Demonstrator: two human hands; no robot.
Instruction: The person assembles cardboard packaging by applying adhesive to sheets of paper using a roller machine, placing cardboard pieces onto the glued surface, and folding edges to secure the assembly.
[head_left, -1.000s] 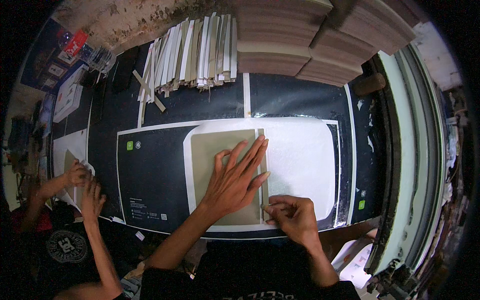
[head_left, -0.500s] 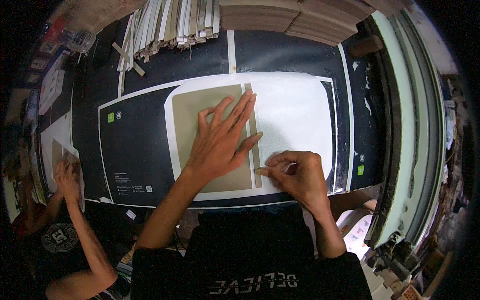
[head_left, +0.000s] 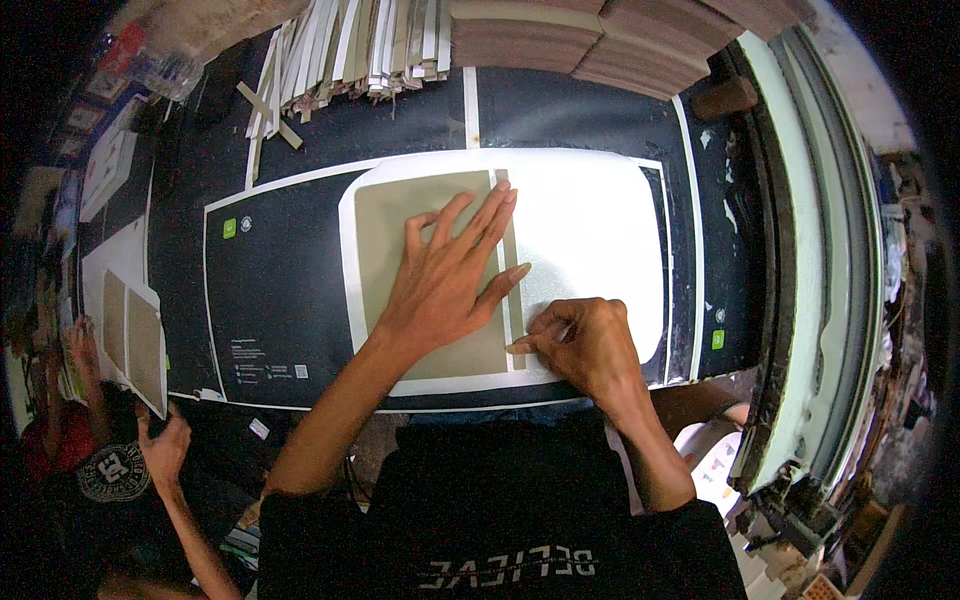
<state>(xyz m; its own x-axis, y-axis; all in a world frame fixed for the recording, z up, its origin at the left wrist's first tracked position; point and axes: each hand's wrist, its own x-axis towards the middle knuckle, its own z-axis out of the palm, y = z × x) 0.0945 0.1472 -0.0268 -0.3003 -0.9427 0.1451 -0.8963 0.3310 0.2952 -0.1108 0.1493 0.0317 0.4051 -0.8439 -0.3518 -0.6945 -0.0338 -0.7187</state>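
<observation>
1. Centre: your left hand (head_left: 450,270), fingers spread, rests across board (head_left: 382,235) and strip (head_left: 511,235).
2. Lower centre: your right hand (head_left: 590,345), curled, touches the strip; grip unclear.
3. It has edged left, seemingly steadying the strip.

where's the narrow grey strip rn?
Head view, centre: the strip lies just right of the grey-brown board, left hand over both, right hand at its near end.

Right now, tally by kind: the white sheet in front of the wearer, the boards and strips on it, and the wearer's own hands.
White sheet: 1
Wide grey-brown board: 1
Narrow grey-brown strip: 1
Hands, left hand and right hand: 2
Total: 5
</observation>
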